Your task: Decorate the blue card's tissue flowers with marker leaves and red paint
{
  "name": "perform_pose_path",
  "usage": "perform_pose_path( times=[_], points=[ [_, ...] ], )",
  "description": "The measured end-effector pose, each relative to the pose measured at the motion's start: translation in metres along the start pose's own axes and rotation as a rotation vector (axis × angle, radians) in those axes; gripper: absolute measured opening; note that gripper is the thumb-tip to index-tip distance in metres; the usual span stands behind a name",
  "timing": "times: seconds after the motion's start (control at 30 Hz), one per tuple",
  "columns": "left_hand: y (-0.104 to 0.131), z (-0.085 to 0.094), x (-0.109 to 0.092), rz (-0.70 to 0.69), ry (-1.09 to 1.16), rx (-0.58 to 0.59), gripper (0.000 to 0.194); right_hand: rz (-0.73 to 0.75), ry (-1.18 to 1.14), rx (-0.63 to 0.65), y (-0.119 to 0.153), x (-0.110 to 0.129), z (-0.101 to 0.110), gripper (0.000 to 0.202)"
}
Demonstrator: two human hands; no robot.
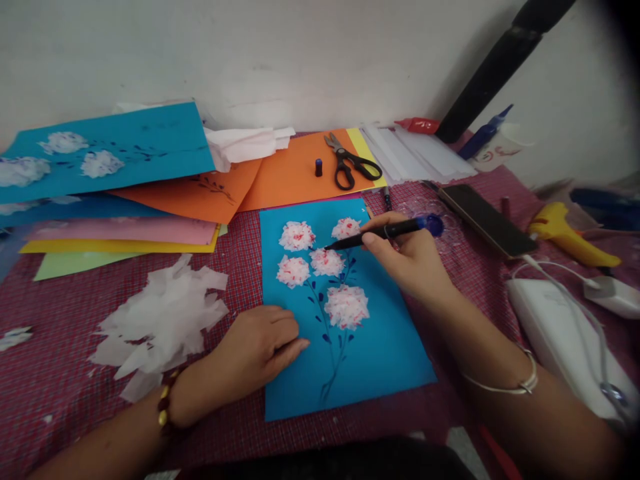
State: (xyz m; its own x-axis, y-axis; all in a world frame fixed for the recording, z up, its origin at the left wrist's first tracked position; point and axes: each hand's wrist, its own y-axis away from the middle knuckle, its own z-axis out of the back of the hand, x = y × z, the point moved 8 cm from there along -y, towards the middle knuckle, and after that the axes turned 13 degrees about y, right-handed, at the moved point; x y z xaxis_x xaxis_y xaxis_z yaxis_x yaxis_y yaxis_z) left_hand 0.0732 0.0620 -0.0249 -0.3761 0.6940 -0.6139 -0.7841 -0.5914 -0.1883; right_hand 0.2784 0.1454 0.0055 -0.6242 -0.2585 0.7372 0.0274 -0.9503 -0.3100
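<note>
My right hand (410,257) grips a black marker pen (403,228) between thumb and fingers. The pen's dark tip is beside the upper paper flowers on a blue sheet (390,360). Crumpled white-and-pink flowers (347,307) are on this sheet, with drawn stems and dark blue leaves running down to its lower part. My left hand (265,340) rests at the sheet's left edge, its fingers curled in and nothing visible in them. A small blue cap (319,167) stands on orange paper behind the sheet.
Torn white tissue pieces (160,320) lie left of my left hand. Further back are stacked coloured sheets (165,160) and black-handled scissors (353,163). At right lie a phone (483,219), a yellow glue gun (570,237) and a white power bank-like block (555,333) with cables.
</note>
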Motion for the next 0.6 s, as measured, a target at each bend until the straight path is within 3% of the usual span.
perform_pose_path(
  times=[0.6],
  points=[
    [-0.0008, 0.0003, -0.0003, -0.001, 0.005, 0.005, 0.039, 0.036, 0.043, 0.019, -0.001, -0.0056, -0.0047, 0.011]
  ],
)
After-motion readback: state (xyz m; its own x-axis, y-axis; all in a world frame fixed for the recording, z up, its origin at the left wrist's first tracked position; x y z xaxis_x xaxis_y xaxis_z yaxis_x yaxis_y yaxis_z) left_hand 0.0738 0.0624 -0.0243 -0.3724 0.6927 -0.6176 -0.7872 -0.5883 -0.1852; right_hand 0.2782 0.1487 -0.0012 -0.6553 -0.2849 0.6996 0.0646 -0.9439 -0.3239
